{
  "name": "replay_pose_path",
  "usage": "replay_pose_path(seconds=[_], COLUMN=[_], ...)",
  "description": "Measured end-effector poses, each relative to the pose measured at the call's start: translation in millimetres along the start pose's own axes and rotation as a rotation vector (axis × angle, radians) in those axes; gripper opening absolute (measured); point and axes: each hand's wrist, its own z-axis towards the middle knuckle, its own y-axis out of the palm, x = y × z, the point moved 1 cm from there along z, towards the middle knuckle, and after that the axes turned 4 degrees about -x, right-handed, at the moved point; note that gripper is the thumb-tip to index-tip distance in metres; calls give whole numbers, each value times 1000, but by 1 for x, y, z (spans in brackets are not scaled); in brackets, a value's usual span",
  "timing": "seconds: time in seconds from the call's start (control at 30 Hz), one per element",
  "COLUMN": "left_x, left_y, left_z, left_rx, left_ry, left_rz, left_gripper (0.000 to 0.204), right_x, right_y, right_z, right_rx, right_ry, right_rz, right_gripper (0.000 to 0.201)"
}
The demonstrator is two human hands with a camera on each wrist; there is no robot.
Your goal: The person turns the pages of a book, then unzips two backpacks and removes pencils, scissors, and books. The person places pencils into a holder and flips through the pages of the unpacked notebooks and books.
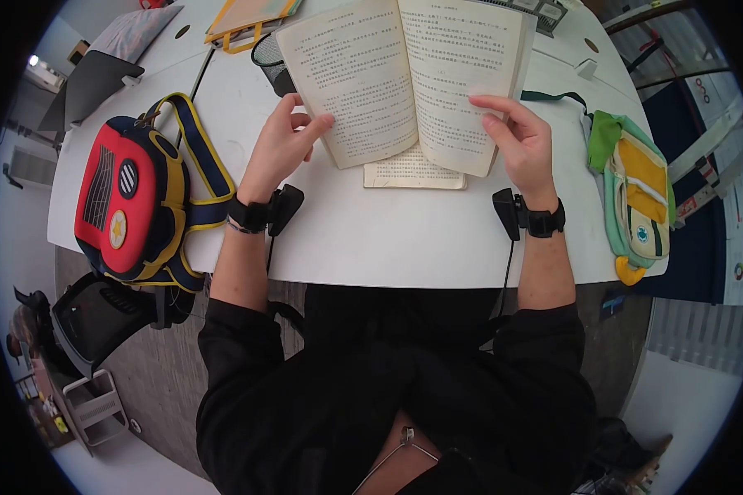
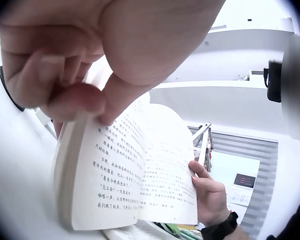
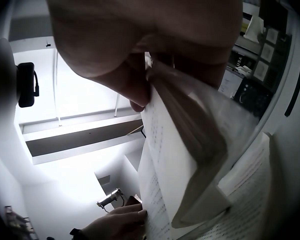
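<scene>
An open book point(image 1: 351, 78) with printed pages is held up over the white table. My left hand point(image 1: 276, 148) grips its left edge, the thumb on the page and the other fingers bent behind. At the right edge my right hand point(image 1: 527, 153) pinches the pages between thumb and fingers; in the right wrist view the page block point(image 3: 175, 150) hangs below that hand, slightly fanned. Under the held book lies a second printed book point(image 1: 413, 175), mostly hidden, its lower part showing on the table. The left wrist view shows both facing pages point(image 2: 112, 180) spread apart.
A red and navy backpack point(image 1: 120, 198) stands on the left of the white table point(image 1: 371, 247). To the right lies a green and yellow bag point(image 1: 636, 194). Behind the book are a black mesh holder point(image 1: 271, 62) and an orange-edged bag point(image 1: 248, 21). A dark laptop point(image 1: 99, 87) sits back left.
</scene>
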Motion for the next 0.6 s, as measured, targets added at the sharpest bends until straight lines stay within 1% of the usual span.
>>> replay_pose_path(seconds=[0.03,0.07,0.13,0.17,0.23,0.33,0.4,0.43,0.5,0.53,0.6], left_x=[2,0,-7,-8,-8,-6,-7,-7,-7,-6,-5], left_y=[1,2,5,5,5,6,5,5,6,6,6], left_z=[-2,-1,0,1,2,0,1,1,0,0,-1], left_rx=[-53,-53,-74,-74,-28,3,8,13,17,22,23], left_ry=[-47,-46,6,6,85,122,136,150,160,170,168], left_rz=[-15,-15,-146,-146,-180,-189,-185,-180,-171,-161,-165], left_gripper=[37,37,32,32,24,22,21,21,20,20,20], right_x=[1,3,4,4,5,5,4,2,-1,-1,0], right_y=[-1,-2,-3,-3,-2,0,0,0,-1,-2,-4], right_z=[0,0,-1,-1,-1,1,4,5,6,7,6], right_rx=[0,-1,-1,-1,-2,9,102,101,116,116,70], right_ry=[0,12,24,36,49,16,7,7,3,4,27], right_rz=[-1,-7,-13,-34,-56,-7,24,23,10,10,-71], right_gripper=[25,25,25,25,25,27,39,39,59,59,73])
